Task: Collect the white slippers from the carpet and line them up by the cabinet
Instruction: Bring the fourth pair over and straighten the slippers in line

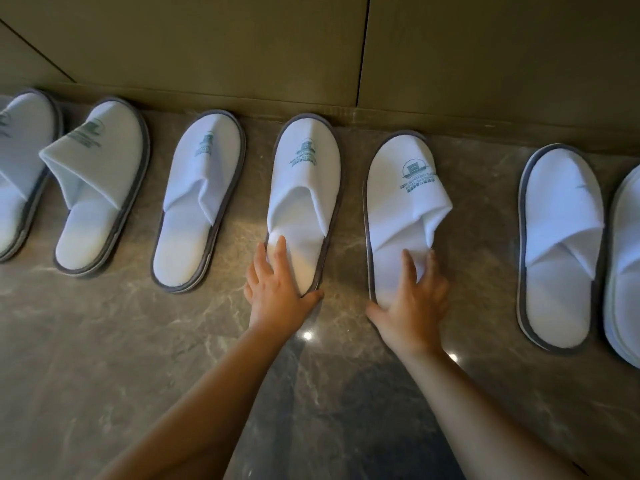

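— What have you got on the head view?

— I see a row of white slippers laid along the foot of the cabinet (242,57), toes toward it, all on a marble floor (104,341). The left hand (277,292) rests on the heel of the fourth slipper (304,202), fingers (280,254) spread and nearly straight across the insole, thumb down by the heel rim. It presses rather than grips.

— And the other side?

— The right hand (412,299) lies on the heel of the fifth slipper (401,220), fingers flat on the white insole, thumb out to the left past the grey edge. That slipper sits tilted and its toe stands just short of the cabinet, while the fourth one touches the base.

— The rest of the row?

— To the left I count a third slipper (197,209), a second slipper (100,188) with its upper flap turned up, and a first slipper (20,168) cut by the frame edge. To the right, well apart from my hand, a sixth slipper (561,244), and a seventh slipper (627,271) overlapping its side.
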A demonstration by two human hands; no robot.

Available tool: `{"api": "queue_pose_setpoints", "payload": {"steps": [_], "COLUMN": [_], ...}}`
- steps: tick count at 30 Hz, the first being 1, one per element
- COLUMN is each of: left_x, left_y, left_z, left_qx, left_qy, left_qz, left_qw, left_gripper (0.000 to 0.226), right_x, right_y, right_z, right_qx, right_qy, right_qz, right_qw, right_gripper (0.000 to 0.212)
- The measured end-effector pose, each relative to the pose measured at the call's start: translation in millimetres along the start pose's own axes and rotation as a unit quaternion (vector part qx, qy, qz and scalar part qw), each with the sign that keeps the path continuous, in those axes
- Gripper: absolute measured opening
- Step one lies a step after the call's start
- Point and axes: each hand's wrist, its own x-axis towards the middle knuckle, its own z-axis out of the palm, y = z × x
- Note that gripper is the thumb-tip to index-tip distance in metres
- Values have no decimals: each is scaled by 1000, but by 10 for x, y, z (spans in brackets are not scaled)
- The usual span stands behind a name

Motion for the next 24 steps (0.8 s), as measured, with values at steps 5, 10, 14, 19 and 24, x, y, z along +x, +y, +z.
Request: {"api": "queue_pose_setpoints", "payload": {"steps": [5, 10, 14, 19, 24], "left_x": [0, -4, -9, -76, -266], "left_y": [-21, -13, 5, 93, 522], "left_z": [3, -2, -13, -34, 157], "left_qx": [-1, 4, 12, 41, 23], "left_qy": [-2, 0, -5, 24, -9], "left_qz": [2, 0, 4, 52, 207], "left_qw": [1000, 1000, 1000, 998, 978], "left_gripper": [100, 100, 100, 100, 98], "right_x": [-30, -3, 36, 25, -52], "right_y": [23, 60, 45, 53, 352], "right_z": [13, -10, -15, -91, -442], "right_qx": [-3, 4, 7, 11, 29], "right_qy": [8, 14, 18, 9, 72], "right_qz": [15, 20, 23, 5, -7], "right_qw": [1000, 1000, 1000, 1000, 997], "right_gripper": [91, 90, 90, 88, 75]}}
